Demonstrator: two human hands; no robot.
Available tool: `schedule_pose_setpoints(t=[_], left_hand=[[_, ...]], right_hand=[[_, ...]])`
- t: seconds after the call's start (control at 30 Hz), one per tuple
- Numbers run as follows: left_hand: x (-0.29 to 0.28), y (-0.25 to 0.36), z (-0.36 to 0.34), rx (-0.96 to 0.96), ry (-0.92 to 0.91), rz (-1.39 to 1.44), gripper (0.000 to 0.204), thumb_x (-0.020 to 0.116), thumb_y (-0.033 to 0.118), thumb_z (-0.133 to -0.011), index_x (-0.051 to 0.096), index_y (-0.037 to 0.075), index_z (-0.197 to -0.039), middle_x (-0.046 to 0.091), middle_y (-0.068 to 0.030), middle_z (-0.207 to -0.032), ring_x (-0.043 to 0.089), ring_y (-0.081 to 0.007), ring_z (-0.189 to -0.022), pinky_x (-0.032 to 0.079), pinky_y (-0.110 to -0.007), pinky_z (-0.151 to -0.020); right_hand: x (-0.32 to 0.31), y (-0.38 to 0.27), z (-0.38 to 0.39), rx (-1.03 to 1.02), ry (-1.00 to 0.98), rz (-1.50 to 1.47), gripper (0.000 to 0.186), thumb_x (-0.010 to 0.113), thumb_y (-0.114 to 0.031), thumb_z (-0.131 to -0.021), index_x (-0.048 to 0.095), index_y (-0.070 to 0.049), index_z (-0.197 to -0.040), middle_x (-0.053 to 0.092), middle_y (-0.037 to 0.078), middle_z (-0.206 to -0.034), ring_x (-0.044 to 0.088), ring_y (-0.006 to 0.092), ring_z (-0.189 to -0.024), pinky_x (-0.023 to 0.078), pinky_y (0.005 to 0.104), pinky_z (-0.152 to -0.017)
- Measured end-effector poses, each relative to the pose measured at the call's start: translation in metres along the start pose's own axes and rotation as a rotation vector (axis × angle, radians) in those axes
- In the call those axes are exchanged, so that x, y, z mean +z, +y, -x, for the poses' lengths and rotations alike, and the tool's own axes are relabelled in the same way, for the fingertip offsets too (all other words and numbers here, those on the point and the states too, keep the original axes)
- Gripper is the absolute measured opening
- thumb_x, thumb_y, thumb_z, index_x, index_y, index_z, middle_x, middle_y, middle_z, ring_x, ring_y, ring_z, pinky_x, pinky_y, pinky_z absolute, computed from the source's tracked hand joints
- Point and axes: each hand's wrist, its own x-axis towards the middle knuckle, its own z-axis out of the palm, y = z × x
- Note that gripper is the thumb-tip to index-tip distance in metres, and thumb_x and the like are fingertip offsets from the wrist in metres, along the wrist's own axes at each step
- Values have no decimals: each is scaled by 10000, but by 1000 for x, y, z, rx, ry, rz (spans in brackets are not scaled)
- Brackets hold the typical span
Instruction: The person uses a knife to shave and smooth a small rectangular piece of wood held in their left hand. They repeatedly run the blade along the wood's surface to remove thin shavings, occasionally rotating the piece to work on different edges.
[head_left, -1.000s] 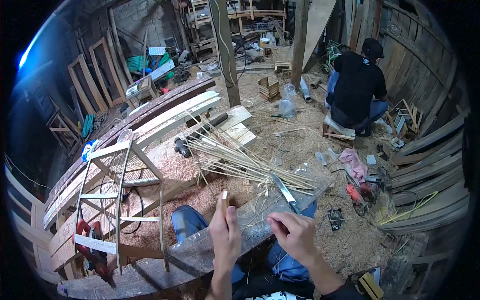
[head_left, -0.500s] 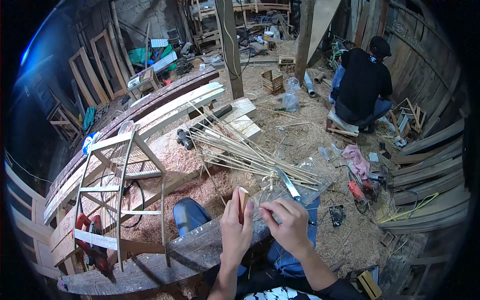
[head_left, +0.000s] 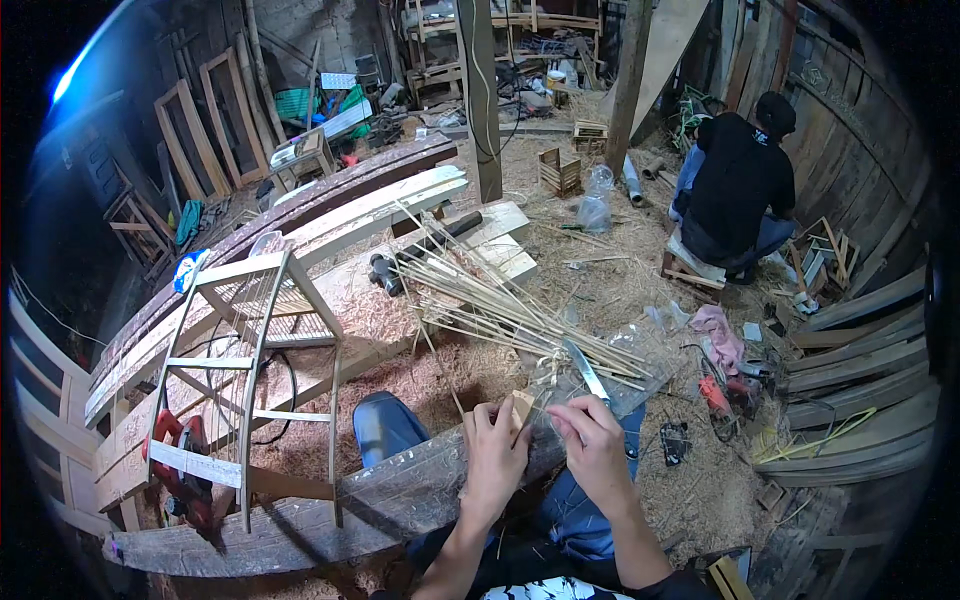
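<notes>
My left hand [head_left: 493, 460] is closed around a small wooden block [head_left: 522, 404], whose pale end sticks up past the fingers. Close beside it, my right hand [head_left: 592, 450] pinches a thin pale strip [head_left: 541, 409] that reaches toward the block. Just beyond the right hand lies a knife [head_left: 583, 366], its handle partly hidden by that hand. A loose bundle of thin wooden sticks [head_left: 500, 310] spreads out ahead of both hands. To the left stands a small slatted wooden frame [head_left: 252, 365] resembling a little chair.
A hammer [head_left: 385, 272] lies among planks [head_left: 500, 260]. Red power tools sit behind the frame and on the right floor [head_left: 715, 395], near a pink cloth [head_left: 716, 335]. A person in black [head_left: 738, 185] crouches at the far right. Shavings cover the floor.
The view has shifted slightly. My left hand has tilted the block so its end leans toward the right hand, and the right hand's fingers now point more upward.
</notes>
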Motion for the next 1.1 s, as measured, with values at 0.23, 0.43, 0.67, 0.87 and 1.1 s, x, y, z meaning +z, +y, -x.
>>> schedule_pose_setpoints(t=[0.23, 0.43, 0.67, 0.87, 1.1], left_hand=[[-50, 21, -4, 142, 106, 414, 304, 735, 109, -870, 684, 26, -1158, 697, -121, -1011, 623, -292, -977, 466, -373, -872], [-57, 8, 6, -41, 156, 577, 131, 755, 14, -843, 716, 5, -967, 714, -111, -880, 675, -232, -852, 493, -329, -766], [-69, 5, 10, 151, 309, 373, 147, 798, -10, -773, 734, 38, -896, 715, -77, -846, 653, -199, -821, 467, -316, -792], [-67, 3, 16, 75, 348, 411, 137, 794, -2, -780, 739, 49, -894, 715, -59, -830, 652, -189, -828, 455, -312, -810], [-57, -14, 19, -32, 207, 742, 138, 720, 30, -890, 695, 7, -1024, 715, -89, -917, 668, -176, -879, 494, -290, -833]], right_hand=[[1, -12, -2, -81, 3, -34, 160, 732, -34, -838, 728, -44, -997, 620, 84, -894, 633, 271, -796, 515, 381, -700], [0, -28, -6, -135, -29, -42, 182, 783, -29, -778, 736, -30, -954, 643, 76, -875, 641, 246, -775, 518, 336, -668], [-1, -27, -6, -190, 36, 19, 134, 792, -97, -782, 718, -57, -886, 625, 47, -840, 623, 235, -734, 492, 352, -632], [4, -32, -5, -195, 95, 37, 113, 793, -111, -785, 726, -75, -868, 632, 33, -823, 627, 229, -707, 492, 346, -611], [2, -32, -3, -113, -52, 4, 110, 794, -133, -796, 734, -78, -871, 676, 38, -827, 673, 222, -741, 530, 333, -630]])
